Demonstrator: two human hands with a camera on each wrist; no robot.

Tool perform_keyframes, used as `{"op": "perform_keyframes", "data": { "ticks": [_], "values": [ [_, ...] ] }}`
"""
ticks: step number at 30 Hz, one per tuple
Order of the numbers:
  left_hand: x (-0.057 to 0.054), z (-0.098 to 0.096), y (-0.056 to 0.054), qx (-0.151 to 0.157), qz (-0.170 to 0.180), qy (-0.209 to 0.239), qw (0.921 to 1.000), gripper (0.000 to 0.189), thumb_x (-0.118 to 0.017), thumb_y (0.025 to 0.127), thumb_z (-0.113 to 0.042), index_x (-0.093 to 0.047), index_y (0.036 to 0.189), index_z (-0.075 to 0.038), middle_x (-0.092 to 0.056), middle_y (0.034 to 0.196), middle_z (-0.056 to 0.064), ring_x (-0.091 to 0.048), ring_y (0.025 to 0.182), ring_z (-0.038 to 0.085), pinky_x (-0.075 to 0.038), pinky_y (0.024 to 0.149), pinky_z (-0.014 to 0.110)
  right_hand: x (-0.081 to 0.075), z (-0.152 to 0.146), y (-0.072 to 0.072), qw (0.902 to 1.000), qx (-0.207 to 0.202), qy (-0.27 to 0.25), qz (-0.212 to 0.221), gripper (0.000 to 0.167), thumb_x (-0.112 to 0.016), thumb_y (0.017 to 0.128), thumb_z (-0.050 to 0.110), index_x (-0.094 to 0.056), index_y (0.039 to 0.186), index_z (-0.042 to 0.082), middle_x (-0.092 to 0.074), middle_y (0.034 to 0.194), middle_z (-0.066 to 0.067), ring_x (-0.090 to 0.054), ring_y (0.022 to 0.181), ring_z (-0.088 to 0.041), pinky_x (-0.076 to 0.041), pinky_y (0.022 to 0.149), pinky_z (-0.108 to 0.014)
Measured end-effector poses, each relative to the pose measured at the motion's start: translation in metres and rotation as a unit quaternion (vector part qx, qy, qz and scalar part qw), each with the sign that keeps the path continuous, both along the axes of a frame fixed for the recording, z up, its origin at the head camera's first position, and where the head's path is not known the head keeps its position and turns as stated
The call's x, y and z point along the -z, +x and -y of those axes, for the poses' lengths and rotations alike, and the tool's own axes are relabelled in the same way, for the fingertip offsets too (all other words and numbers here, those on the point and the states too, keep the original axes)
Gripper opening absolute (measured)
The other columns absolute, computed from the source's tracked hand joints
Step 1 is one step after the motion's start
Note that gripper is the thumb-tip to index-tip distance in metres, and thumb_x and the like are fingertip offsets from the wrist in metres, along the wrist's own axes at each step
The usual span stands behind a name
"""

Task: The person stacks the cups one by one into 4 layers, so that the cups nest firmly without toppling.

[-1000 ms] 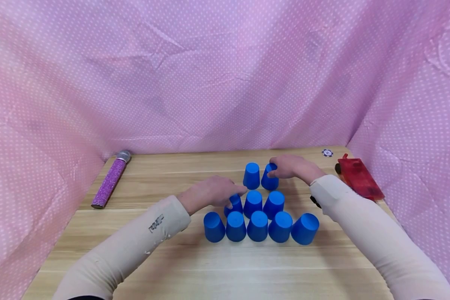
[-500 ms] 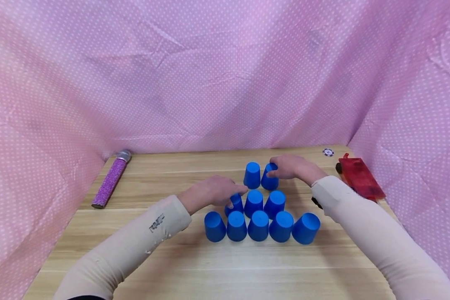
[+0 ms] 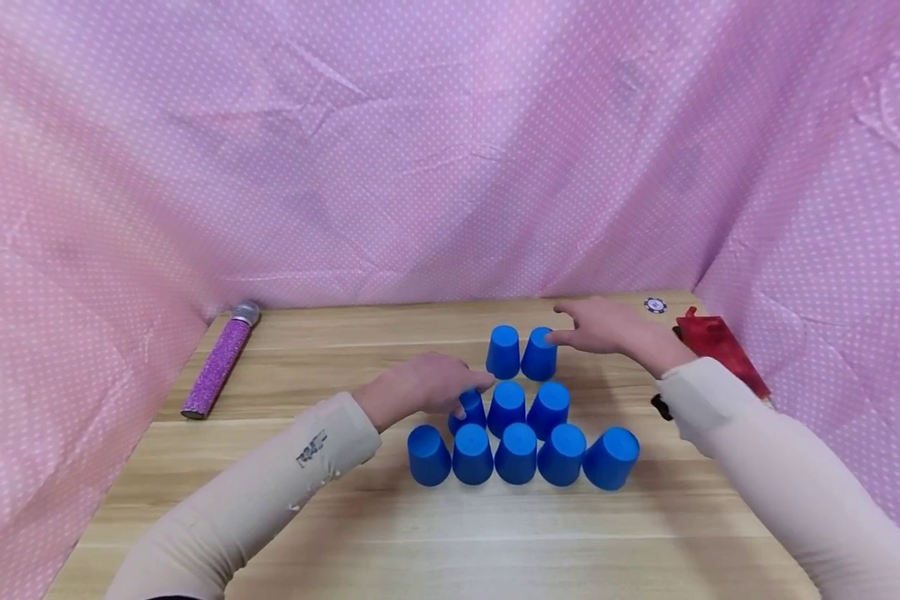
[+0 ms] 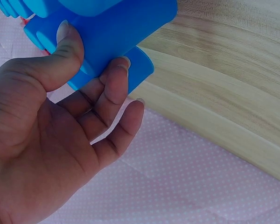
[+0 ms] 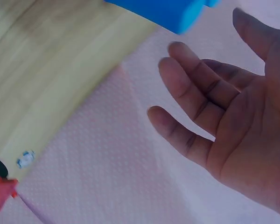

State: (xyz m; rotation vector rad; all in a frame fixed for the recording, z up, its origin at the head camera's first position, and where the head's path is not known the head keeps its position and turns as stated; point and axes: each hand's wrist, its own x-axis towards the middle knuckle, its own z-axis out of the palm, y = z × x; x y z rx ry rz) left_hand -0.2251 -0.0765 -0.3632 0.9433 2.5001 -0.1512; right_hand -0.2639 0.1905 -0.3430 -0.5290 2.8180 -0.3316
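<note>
Blue cups stand upside down on the table in three rows: several in the front row, three in the middle and two at the back. My left hand (image 3: 423, 385) holds the left cup (image 3: 476, 407) of the middle row; in the left wrist view the thumb lies on one side of this cup (image 4: 107, 35) and fingertips on the other. Spread and relaxed, my right hand (image 3: 607, 327) is just right of the back row's right cup (image 3: 540, 358). A gap shows between that hand's fingers (image 5: 182, 77) and the blue cup (image 5: 163, 11) in the right wrist view.
A purple glitter microphone (image 3: 223, 358) lies at the table's left. A poker chip (image 3: 655, 305) and a red translucent object (image 3: 722, 354) lie at the right. Pink dotted cloth (image 3: 450, 167) hangs behind and beside the wooden table (image 3: 345, 533).
My right hand has let go of the back right cup and moved right and slightly up from it, its fingers spreading. The left hand keeps its hold; the cups stand where they were.
</note>
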Motion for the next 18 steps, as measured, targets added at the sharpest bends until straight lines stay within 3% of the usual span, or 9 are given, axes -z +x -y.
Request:
{"op": "perform_keyframes", "data": {
  "ticks": [4, 6, 8, 13, 18],
  "values": [
    [0.000, 0.001, 0.000, 0.002, -0.001, 0.005, 1.0000, 0.059, -0.073, 0.091, -0.029, -0.049, 0.144, -0.031, -0.069, 0.121, -0.002, -0.064, 0.111, 0.018, -0.054, 0.099, 0.041, -0.015, -0.010, 0.020, 0.9982, -0.016, 0.003, -0.057, 0.059, -0.063, 0.097, 0.042, -0.053, 0.141, 0.004, -0.072, 0.104, -0.013, -0.068, 0.089, -0.026, -0.058, 0.074, -0.043],
    [-0.001, 0.001, 0.001, 0.000, 0.000, 0.004, 1.0000, 0.059, -0.074, 0.091, -0.028, -0.049, 0.144, -0.031, -0.069, 0.122, -0.003, -0.063, 0.111, 0.017, -0.053, 0.100, 0.040, -0.018, -0.013, 0.031, 0.9970, -0.024, 0.010, -0.073, 0.055, -0.064, 0.096, 0.042, -0.056, 0.138, 0.006, -0.071, 0.091, -0.005, -0.064, 0.079, -0.018, -0.056, 0.067, -0.037],
    [-0.001, 0.001, 0.001, -0.004, 0.003, 0.003, 1.0000, 0.060, -0.073, 0.091, -0.028, -0.048, 0.146, -0.031, -0.068, 0.125, -0.003, -0.063, 0.114, 0.017, -0.052, 0.102, 0.040, -0.016, -0.014, 0.041, 0.9963, -0.038, 0.013, -0.076, 0.053, -0.064, 0.096, 0.042, -0.059, 0.136, 0.008, -0.071, 0.088, -0.002, -0.064, 0.076, -0.014, -0.056, 0.065, -0.034],
    [-0.002, 0.001, 0.001, -0.013, 0.010, 0.001, 0.9999, 0.064, -0.073, 0.091, -0.027, -0.046, 0.148, -0.032, -0.066, 0.131, -0.002, -0.062, 0.121, 0.019, -0.050, 0.105, 0.043, -0.001, -0.008, 0.061, 0.9965, -0.069, 0.023, -0.040, 0.053, -0.065, 0.096, 0.041, -0.059, 0.138, 0.009, -0.074, 0.105, -0.008, -0.069, 0.084, -0.018, -0.058, 0.068, -0.036],
    [-0.001, -0.001, 0.001, -0.006, 0.007, 0.003, 1.0000, 0.060, -0.073, 0.091, -0.027, -0.048, 0.146, -0.030, -0.068, 0.126, -0.002, -0.063, 0.116, 0.018, -0.052, 0.102, 0.042, 0.013, 0.000, 0.069, 0.9956, -0.085, 0.039, -0.004, 0.058, -0.066, 0.095, 0.042, -0.056, 0.142, 0.010, -0.071, 0.123, -0.013, -0.071, 0.104, -0.029, -0.060, 0.078, -0.043]
  ]
}}
